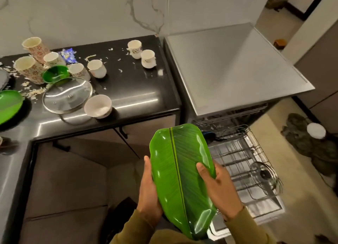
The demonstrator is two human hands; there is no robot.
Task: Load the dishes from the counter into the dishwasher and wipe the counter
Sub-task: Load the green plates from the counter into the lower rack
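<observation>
Both hands hold a long green leaf-shaped plate (180, 174) in front of the body, between the dark worktop (131, 90) and the open dishwasher (237, 79). The left hand (149, 190) cups the plate's left edge from beneath, fingers wrapped under and the thumb lying along the rim. The right hand (217, 187) grips the right edge, its thumb pressed on the plate's upper face, the other fingers hidden behind. The plate tilts, its near end cut off by the olive sleeves.

The pulled-out lower rack (241, 163) carries what looks like a glass lid on its right side; the blur makes this uncertain. On the worktop stand several cups and tumblers, a small green bowl (55, 75), a glass lid (67, 95) and a white bowl (97, 105), amid scattered food scraps. A second green plate (9, 104) is cut off at the left edge.
</observation>
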